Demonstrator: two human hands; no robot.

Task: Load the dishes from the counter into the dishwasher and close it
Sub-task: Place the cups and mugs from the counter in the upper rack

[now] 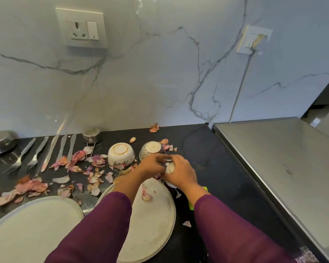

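From where I stood the loading looked barely begun: no dishwasher was in sight, and the dishes sat on the black counter (207, 149) among pinkish peelings (32, 186). I counted two plates, the left plate (32, 224) and the right plate (154, 215); two upturned bowls, the cream bowl (121, 153) and the patterned bowl (152, 148); two forks (22, 154); three knives (62, 147); and a steel pot (91, 134) and steel bowl (1, 141) behind. The right hand (179, 172) curled round what seemed a small white bowl (170, 168). The left hand (152, 165) bent its fingers against it; whether they gripped, I couldn't tell.
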